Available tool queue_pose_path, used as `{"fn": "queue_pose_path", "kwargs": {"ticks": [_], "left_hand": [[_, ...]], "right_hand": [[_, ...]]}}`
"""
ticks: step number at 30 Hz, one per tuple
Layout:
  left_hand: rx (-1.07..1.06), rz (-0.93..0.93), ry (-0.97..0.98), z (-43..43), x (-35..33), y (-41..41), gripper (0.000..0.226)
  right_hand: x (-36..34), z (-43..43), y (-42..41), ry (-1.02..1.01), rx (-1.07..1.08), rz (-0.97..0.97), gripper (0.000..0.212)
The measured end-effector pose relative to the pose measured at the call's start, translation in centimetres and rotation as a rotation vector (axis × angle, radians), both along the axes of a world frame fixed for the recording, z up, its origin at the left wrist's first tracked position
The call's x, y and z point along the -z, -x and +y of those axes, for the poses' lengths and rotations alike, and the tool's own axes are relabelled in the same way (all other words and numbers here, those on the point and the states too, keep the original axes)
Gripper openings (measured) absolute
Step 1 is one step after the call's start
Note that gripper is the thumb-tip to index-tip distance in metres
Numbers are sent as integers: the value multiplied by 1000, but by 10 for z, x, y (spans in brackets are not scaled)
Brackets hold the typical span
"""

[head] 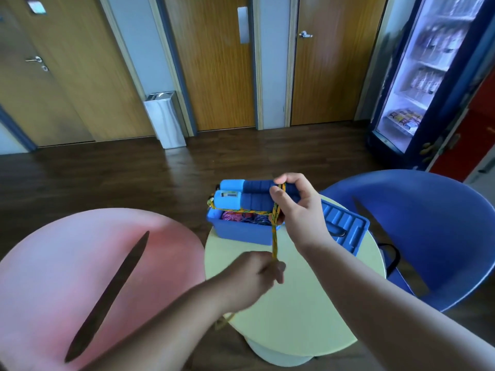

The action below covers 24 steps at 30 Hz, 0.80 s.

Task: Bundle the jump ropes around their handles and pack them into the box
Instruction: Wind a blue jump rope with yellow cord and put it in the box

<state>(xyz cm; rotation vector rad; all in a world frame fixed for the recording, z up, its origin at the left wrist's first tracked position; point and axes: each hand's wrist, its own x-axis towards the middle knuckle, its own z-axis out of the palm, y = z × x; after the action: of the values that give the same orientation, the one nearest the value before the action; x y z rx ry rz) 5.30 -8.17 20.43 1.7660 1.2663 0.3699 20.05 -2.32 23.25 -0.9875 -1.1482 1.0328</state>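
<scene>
My right hand [293, 203] grips a pair of blue jump rope handles [242, 195], held side by side above the open blue box [241, 231]. A yellow braided rope [274, 234] loops round the handles near my right fingers and runs taut down to my left hand [257, 274], which pinches it over the table. More of the rope hangs below my left hand at the table's near edge. Inside the box lie bundled ropes in pink, red and blue [241, 218].
The box stands at the far side of a small round pale yellow table [294, 303]. Its blue lid [345, 223] lies to the right of it. A pink chair [93, 263] is at the left, a blue chair [434, 236] at the right.
</scene>
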Motion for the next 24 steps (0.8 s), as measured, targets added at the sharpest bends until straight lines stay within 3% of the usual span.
{"fn": "queue_pose_path", "kwargs": {"ticks": [4,7,13,17,21,24], "left_hand": [[47,-89,-135,-2,-43,-2,30],[-87,-229,-139,21,-76,10,32],[-132,-15,-177,56,-100,24,36],[-135,50,-199,63,-111,16,38],[-114,151,-236,70,-118,10,40],[-134,190,-246,76,-121,9,40]], "right_hand": [[26,3,0,1,-14,-96,13],[44,-7,5,4,-91,-115,7],[40,-23,16,-54,-228,-206,17],[34,-27,13,-31,-310,-95,13],[33,-32,13,-53,-213,3,12],[33,-31,16,-36,-140,-31,37]]}}
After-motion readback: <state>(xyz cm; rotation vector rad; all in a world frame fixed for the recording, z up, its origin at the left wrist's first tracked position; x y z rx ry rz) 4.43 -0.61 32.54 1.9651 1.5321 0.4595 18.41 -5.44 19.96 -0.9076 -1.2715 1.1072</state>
